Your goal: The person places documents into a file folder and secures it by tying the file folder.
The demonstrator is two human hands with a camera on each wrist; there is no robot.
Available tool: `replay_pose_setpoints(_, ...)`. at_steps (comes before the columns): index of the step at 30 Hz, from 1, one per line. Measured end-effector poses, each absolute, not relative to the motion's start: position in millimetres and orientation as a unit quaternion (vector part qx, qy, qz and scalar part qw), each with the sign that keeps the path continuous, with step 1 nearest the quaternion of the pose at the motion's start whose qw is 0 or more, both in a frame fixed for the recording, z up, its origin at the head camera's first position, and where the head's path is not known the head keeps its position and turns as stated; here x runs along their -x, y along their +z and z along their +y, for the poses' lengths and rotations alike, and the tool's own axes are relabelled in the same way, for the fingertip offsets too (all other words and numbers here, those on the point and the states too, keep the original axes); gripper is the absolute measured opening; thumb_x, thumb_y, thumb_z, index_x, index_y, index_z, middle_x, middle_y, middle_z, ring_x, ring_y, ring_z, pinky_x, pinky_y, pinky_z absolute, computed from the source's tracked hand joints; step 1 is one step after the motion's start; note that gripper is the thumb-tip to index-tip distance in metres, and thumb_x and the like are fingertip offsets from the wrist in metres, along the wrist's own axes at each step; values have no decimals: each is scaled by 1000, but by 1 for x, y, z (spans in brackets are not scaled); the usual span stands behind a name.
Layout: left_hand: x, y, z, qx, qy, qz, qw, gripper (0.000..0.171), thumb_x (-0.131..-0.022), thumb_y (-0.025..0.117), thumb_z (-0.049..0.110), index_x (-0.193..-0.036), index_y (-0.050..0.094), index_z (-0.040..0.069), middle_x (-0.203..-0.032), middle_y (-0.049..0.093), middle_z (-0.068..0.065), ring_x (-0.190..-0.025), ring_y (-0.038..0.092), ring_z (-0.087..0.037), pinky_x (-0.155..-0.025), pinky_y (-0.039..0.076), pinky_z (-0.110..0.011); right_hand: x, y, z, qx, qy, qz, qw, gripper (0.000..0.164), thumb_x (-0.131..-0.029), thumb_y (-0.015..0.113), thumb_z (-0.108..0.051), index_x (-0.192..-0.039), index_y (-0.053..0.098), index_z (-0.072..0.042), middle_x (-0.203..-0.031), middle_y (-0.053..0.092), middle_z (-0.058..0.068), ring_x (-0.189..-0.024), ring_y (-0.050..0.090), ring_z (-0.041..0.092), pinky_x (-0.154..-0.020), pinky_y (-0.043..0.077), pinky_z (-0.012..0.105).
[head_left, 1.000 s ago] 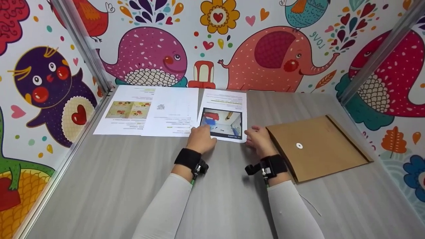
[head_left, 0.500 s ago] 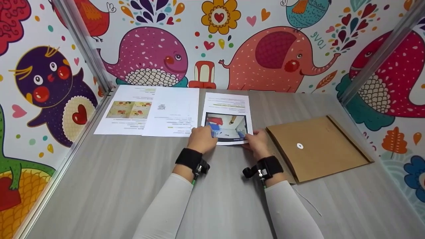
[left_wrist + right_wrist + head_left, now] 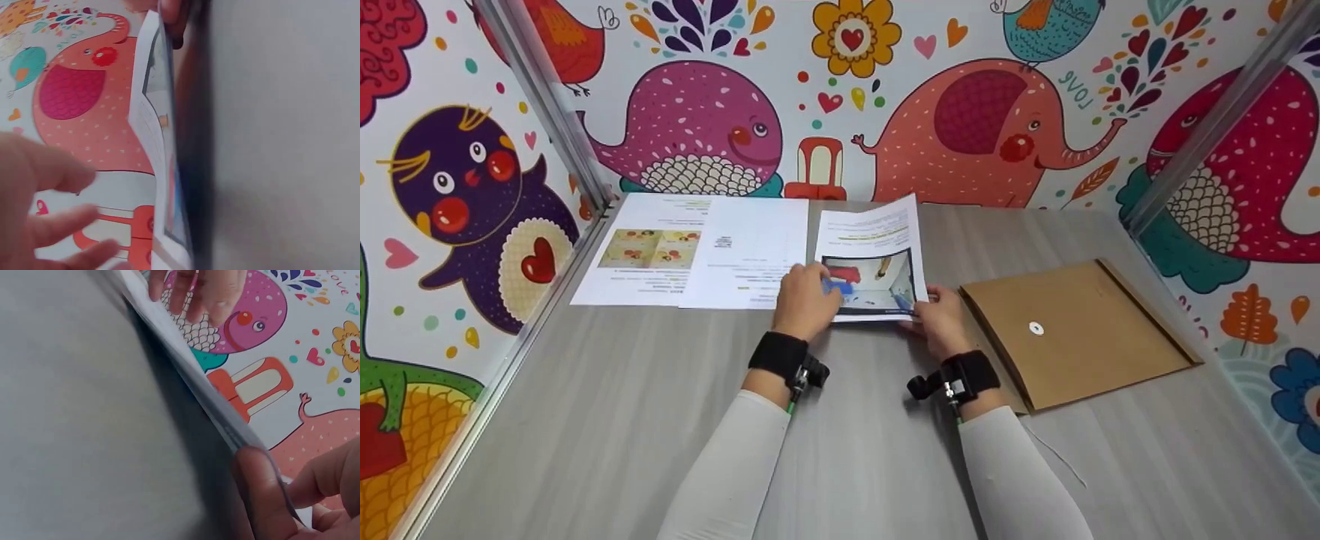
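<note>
Walls [image 3: 840, 105] printed with cartoon animals enclose a grey tabletop [image 3: 622, 420]. Over it, two white-sleeved forearms [image 3: 735, 457] reach forward, side by side and well apart. A brown folder [image 3: 1095, 337] lies just right of the right hand [image 3: 939, 319]. At the far left, a text page [image 3: 750, 232] overlaps a page with a yellow picture [image 3: 645, 285]; the left hand [image 3: 806, 300] hides a corner of the text page. Between the hands is a photo sheet [image 3: 866, 229], tilted partly off the tabletop, its far right corner curling up. The right thumb and fingers pinch its near right corner; the left fingers are spread by its left edge, contact unclear. Black straps [image 3: 776, 356] circle both wrists.
</note>
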State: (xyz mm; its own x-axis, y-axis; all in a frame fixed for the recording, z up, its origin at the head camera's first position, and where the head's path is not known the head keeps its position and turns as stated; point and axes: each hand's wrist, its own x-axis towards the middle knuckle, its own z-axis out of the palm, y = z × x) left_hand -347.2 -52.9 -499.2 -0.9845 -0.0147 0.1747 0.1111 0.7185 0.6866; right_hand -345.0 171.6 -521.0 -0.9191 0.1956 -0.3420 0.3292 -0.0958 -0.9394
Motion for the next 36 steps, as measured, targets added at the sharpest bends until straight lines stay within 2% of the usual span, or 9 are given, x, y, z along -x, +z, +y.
replay_pose_setpoints(5,349,-491,-55,-4,-452,-872,186,28,-93,75,16,-116,69,1,-110,68,-18,-104,64,-35,-95,52,-48,343,-506,170,-182,-759,624,29,49,-98,42,13,-146,43,6,-127,51,17,-94,66,20,-73,64,24)
replay_pose_setpoints(9,349,-488,-50,-68,-528,-816,224,36,-92,76,17,-121,62,0,-117,64,-22,-108,63,-36,-97,51,-49,339,-493,167,-162,-809,565,-3,41,-96,36,16,-134,42,4,-122,50,15,-90,66,18,-69,64,24)
replay_pose_setpoints(12,348,-485,-45,-134,-604,-759,203,52,-92,75,23,-133,54,-1,-125,60,-25,-113,62,-39,-100,50,-47,335,-484,160,-145,-838,526,-35,40,-92,34,19,-127,41,2,-122,48,14,-95,64,19,-73,64,25)
replay_pose_setpoints(15,348,-483,-40,-172,-695,-685,136,68,-93,74,28,-146,47,-5,-129,60,-25,-112,63,-39,-94,53,-40,330,-478,149,-122,-856,498,-64,43,-86,35,21,-123,41,0,-124,48,15,-101,61,23,-79,61,25)
replay_pose_setpoints(20,347,-481,-35,-134,-813,-566,37,52,-100,69,24,-142,57,-4,-126,63,-16,-104,58,-25,-79,52,-31,320,-474,127,-85,-863,494,-64,52,-77,39,24,-122,41,-1,-133,50,21,-113,58,28,-87,60,27)
replay_pose_setpoints(23,348,-482,-34,-92,-836,-539,43,44,-101,66,13,-142,57,0,-131,67,-15,-108,62,-22,-83,51,-28,313,-475,116,-73,-857,508,-42,56,-75,40,25,-125,40,-1,-139,51,24,-116,60,29,-89,61,28)
replay_pose_setpoints(27,349,-481,-34,-72,-842,-529,77,63,-94,64,-6,-154,45,3,-145,61,-20,-122,64,-26,-103,54,-31,305,-475,105,-60,-853,518,-22,59,-73,42,26,-125,40,0,-135,55,24,-110,63,27,-86,61,28)
replay_pose_setpoints(30,350,-480,-36,-76,-844,-524,89,75,-89,60,-14,-159,38,4,-151,56,-22,-132,60,-31,-114,51,-39,302,-476,100,-51,-846,531,-13,58,-73,47,25,-126,41,1,-127,60,20,-103,64,24,-79,61,27)
replay_pose_setpoints(36,352,-477,-40,-81,-856,-503,84,80,-89,50,-22,-163,33,6,-156,52,-22,-141,55,-36,-118,48,-47,302,-479,97,-57,-818,573,7,46,-81,61,14,-122,46,-1,-101,65,6,-75,59,13,-59,49,21)
